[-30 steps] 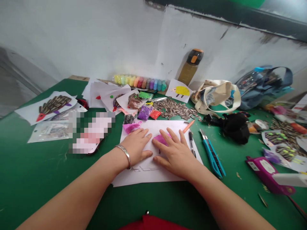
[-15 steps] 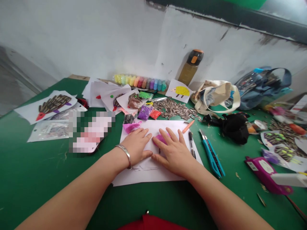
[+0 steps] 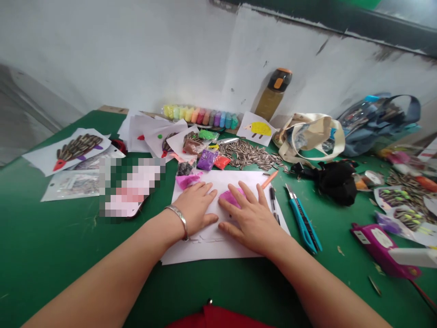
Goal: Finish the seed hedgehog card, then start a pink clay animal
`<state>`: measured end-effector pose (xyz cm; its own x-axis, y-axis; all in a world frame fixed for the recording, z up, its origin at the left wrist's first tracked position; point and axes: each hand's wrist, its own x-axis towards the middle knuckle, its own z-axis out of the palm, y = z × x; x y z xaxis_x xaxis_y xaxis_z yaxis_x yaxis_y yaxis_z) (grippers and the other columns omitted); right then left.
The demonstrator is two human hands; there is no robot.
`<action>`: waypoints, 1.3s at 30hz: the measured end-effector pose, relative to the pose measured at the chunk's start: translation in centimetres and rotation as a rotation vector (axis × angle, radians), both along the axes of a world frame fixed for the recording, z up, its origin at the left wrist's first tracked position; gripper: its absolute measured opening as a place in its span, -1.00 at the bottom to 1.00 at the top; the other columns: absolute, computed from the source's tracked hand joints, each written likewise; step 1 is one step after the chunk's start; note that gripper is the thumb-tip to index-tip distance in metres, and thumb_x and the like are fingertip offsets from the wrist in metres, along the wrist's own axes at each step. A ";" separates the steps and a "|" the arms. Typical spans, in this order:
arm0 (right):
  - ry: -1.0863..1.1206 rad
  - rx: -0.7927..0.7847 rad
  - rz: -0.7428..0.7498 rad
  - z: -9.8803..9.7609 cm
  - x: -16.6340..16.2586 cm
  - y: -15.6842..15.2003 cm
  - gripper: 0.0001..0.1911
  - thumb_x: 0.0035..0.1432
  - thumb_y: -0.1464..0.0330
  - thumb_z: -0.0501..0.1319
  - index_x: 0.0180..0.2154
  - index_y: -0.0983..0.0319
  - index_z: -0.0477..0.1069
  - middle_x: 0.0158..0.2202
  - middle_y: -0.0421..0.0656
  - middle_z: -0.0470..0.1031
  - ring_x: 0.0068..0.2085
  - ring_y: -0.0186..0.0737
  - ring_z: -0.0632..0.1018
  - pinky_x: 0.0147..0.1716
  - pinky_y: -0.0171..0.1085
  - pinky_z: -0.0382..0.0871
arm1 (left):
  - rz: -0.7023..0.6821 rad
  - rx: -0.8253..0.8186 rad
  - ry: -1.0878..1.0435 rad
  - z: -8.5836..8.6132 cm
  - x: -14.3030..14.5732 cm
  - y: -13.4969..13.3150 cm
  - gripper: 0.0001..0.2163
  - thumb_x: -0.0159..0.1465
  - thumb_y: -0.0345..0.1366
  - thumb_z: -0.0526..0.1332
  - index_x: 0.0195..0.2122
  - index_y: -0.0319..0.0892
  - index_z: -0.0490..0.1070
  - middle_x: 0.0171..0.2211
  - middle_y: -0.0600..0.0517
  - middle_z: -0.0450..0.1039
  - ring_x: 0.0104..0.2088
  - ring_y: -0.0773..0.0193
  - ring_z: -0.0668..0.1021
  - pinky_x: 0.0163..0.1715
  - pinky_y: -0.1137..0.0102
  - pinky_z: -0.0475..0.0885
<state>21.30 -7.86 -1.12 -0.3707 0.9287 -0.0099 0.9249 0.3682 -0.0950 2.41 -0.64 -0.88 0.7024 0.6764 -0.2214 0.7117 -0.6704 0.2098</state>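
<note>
My left hand (image 3: 195,207) lies flat with fingers stretched out on a white sheet of paper (image 3: 218,237), a silver bangle on its wrist. My right hand (image 3: 251,216) rests beside it, fingers spread and pressing down on a patch of magenta clay (image 3: 229,197) on the same sheet. Neither hand holds anything. A lump of the same magenta clay (image 3: 187,180) lies at the sheet's far left corner. A black pen (image 3: 273,205) and an orange pencil (image 3: 269,179) lie along the sheet's right edge.
A teal utility knife (image 3: 302,217) lies right of the sheet. Sunflower seeds (image 3: 249,156), small clay bags (image 3: 205,160), a row of coloured clay sticks (image 3: 200,116), a bottle (image 3: 274,94), cloth bags (image 3: 309,136) and finished seed pictures (image 3: 73,148) crowd the green table (image 3: 61,246). A purple device (image 3: 382,243) sits at right.
Both hands stay pressed on the sheet; my right hand's fingers shifted slightly over the magenta clay. The view drifted a little.
</note>
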 end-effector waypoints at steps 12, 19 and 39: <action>0.012 -0.031 -0.028 0.2 0.4 0.1 -0.31 0.27 -0.11 -0.15 0.26 0.08 0.20 0.37 -0.04 0.03 0.37 0.20 -0.04 0.25 0.31 -0.35 | -0.001 0.021 0.010 -0.1 0.0 -0.1 -0.40 0.23 -0.08 0.19 0.24 -0.27 0.20 0.30 -0.27 0.13 0.29 -0.13 0.17 0.24 0.05 0.10; 0.020 -0.012 -0.046 0.0 0.5 0.1 -0.28 0.26 -0.12 -0.15 0.30 0.09 0.13 0.39 -0.04 -0.06 0.37 0.20 -0.05 0.25 0.31 -0.29 | 0.008 0.003 0.000 -0.1 0.1 -0.1 -0.38 0.23 -0.09 0.20 0.25 -0.31 0.19 0.30 -0.27 0.12 0.30 -0.15 0.15 0.25 0.04 0.08; 0.005 0.015 -0.063 -0.2 -0.2 0.5 -0.31 0.26 -0.13 -0.19 0.23 0.04 0.24 0.35 -0.03 0.10 0.36 0.22 0.00 0.24 0.33 -0.28 | -0.021 0.050 0.004 -0.4 0.0 0.0 -0.39 0.25 -0.03 0.19 0.23 -0.30 0.20 0.26 -0.26 0.18 0.27 -0.12 0.20 0.25 0.07 0.08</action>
